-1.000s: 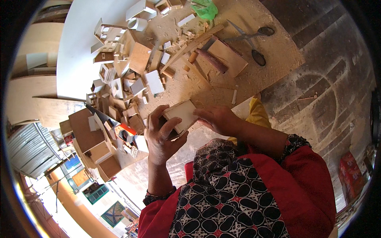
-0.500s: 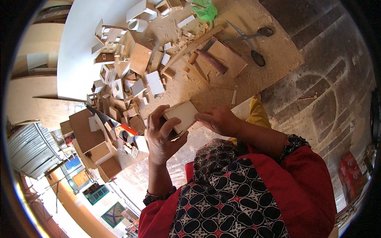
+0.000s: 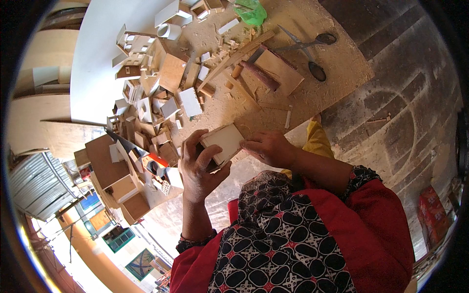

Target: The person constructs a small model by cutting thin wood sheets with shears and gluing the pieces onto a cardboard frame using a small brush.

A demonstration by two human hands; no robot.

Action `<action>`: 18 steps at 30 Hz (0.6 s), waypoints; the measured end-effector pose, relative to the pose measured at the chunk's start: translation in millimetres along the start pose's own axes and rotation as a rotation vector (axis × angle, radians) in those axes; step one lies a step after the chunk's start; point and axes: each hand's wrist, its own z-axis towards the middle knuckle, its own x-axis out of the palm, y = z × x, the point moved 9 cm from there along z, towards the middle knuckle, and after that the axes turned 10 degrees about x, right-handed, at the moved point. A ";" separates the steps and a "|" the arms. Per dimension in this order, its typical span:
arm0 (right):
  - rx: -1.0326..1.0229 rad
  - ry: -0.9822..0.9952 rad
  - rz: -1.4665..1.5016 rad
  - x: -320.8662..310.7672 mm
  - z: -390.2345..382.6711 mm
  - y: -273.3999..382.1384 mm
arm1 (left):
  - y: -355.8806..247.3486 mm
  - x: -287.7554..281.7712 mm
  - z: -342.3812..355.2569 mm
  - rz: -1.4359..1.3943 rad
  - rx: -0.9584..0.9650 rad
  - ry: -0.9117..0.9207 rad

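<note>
A small box with a white face and thin wooden edges is held above the near edge of the work board. Around its left end wraps my left hand, with thumb and fingers closed on it. At the box's right edge, my right hand has its fingers pinched together and touching the side. Whether a small piece lies inside that pinch is hidden. Beyond the hands, a dark red wooden roller or handle lies by a flat wooden panel.
Large black-handled shears lie at the far right of the sawdust-strewn board. Wood offcuts and small wooden pieces heap up on the left. A green plastic bag sits at the back. Larger wooden boxes stand at the near left.
</note>
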 end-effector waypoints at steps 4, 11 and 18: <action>-0.006 -0.002 0.008 2.1 -1.0 -1.4 | 1.1 0.5 -0.6 0.001 0.010 -0.003; -0.017 -0.015 0.000 -2.8 0.2 1.1 | 2.4 1.9 0.4 -0.001 0.007 0.005; 0.114 0.121 0.022 -5.7 7.6 1.6 | 0.1 0.3 0.8 0.022 0.014 0.013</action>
